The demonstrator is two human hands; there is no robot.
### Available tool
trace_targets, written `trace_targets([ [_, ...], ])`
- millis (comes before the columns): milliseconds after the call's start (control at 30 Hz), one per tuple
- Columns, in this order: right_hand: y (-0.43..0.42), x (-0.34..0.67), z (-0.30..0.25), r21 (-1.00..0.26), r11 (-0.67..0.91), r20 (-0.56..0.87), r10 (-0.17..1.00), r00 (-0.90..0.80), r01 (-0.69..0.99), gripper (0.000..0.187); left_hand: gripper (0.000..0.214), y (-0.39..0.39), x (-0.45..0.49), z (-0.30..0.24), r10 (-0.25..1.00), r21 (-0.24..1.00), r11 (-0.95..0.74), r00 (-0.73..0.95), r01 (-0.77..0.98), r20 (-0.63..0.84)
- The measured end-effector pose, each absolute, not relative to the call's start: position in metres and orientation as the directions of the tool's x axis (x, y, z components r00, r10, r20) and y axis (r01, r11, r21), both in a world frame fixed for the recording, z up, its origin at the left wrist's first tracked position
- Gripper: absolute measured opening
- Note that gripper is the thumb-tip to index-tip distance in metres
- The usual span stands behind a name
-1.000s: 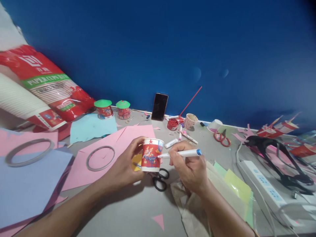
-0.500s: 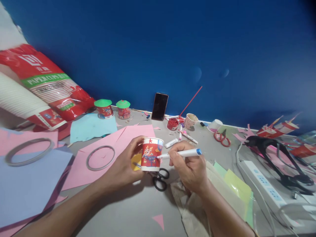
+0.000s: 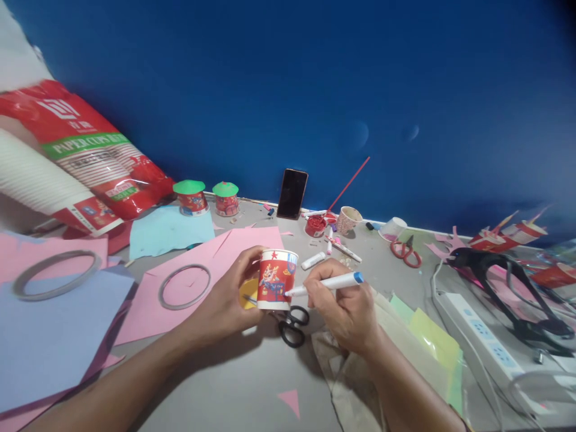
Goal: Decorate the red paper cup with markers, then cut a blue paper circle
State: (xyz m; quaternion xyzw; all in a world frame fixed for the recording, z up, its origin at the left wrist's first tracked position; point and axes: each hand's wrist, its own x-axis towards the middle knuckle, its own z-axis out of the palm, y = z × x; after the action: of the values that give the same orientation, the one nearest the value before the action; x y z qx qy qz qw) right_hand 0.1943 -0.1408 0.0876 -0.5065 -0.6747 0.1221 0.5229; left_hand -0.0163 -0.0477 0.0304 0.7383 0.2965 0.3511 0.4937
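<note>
My left hand (image 3: 238,288) is closed around the left side of a red and white paper cup (image 3: 275,279), held upright above the table. The cup carries a printed picture with blue marks low on its front. A white marker (image 3: 326,283) with a blue end is pinched in my right hand (image 3: 344,309), its tip at the lower right of the cup's front. Black-handled scissors (image 3: 292,327) lie beneath the cup. Behind my left fingers a yellow piece (image 3: 249,294) shows in part.
A stack of cups (image 3: 49,180) and a red cup bag (image 3: 99,150) lie at left. Two cups with green tops (image 3: 189,197) stand behind. Pink paper (image 3: 148,288) bears a grey ring (image 3: 184,287). A phone (image 3: 292,193) leans on the wall; a power strip (image 3: 481,336) lies at right.
The marker's tip has slid slightly down and left along the cup, and my right hand has shifted with it. The cup has turned or tilted very slightly in my left hand.
</note>
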Motion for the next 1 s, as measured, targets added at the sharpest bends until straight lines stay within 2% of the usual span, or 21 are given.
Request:
trace_targets([
  [467, -0.1418, 0.1939, 0.0879, -0.707, 0.463, 0.585, 0.808, 0.074, 0.534, 0.024, 0.079, -0.0463, -0.0178, 0.0265, 0.788, 0.926, -0.355, 0.573, 0.128, 0.223],
  [1000, -0.1425, 0.1917, 0.0845, -0.638, 0.532, 0.644, 0.765, 0.007, 0.556, 0.023, 0.077, -0.0494, -0.015, 0.0318, 0.784, 0.889, -0.423, 0.563, 0.175, 0.262],
])
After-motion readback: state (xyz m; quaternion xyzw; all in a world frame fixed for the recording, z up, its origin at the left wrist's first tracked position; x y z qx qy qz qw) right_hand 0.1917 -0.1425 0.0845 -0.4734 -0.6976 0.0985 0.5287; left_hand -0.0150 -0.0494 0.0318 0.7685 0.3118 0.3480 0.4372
